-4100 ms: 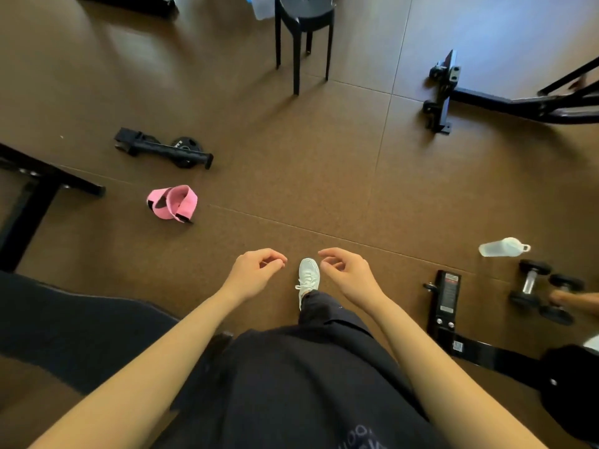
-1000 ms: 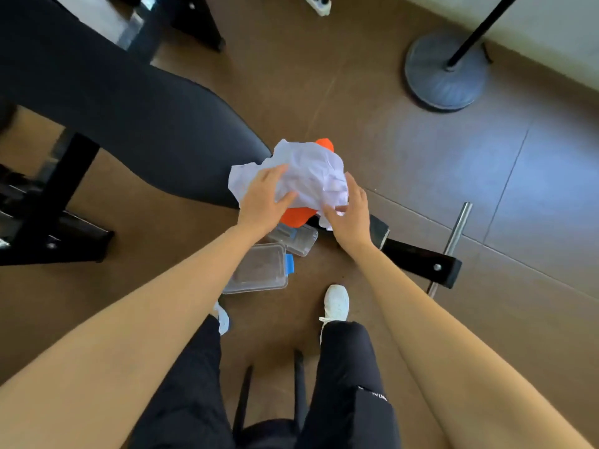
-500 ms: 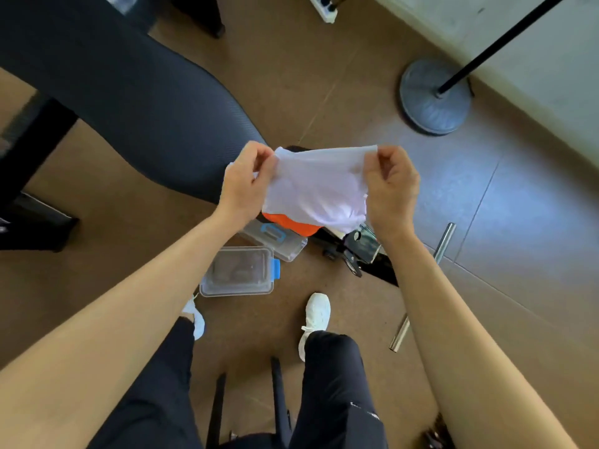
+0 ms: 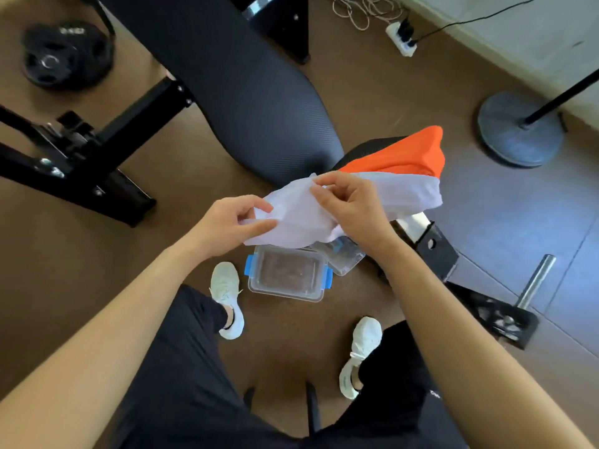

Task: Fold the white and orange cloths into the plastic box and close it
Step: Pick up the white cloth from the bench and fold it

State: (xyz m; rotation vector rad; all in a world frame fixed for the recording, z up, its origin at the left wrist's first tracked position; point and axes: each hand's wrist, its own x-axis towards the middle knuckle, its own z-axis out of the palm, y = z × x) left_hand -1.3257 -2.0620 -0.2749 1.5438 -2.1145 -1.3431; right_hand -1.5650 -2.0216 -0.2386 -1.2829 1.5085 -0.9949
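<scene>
Hands: left hand [image 4: 231, 222] and right hand [image 4: 350, 202] are both pinching the white cloth [image 4: 301, 215] in mid-air, thumbs and fingers closed on its edge.
Left hand: is gripping the cloth's corner at 9 o'clock, thumb on top.
Right hand: is holding the upper edge near the middle of the cloth, fingers curled over the fabric.
White cloth: is hanging crumpled between the two hands, its far end trailing toward 2 o'clock, where it is lying against the orange cloth [image 4: 405, 153].
Orange cloth: is sitting bunched at 1 o'clock, draped over a dark seat pad [image 4: 366, 150], touching the white cloth along its lower edge.
Plastic box [image 4: 287, 273]: is standing open on the brown floor [image 4: 372, 92] directly below the hands, at 6 o'clock from the cloth, clear-walled with blue clips [image 4: 249, 265] on its short sides.
Lid [image 4: 343, 254]: is lying tilted just beside the box at its 2 o'clock corner, partly hidden under the white cloth.
Feet: white shoes [image 4: 227, 298] are flanking the box at 7 and 5 o'clock.
Surroundings: black padded bench [image 4: 246, 85] is stretching toward 11 o'clock; weight plate [image 4: 64, 56] is lying at 10 o'clock; round stand base [image 4: 518, 131] is sitting at 2 o'clock.
</scene>
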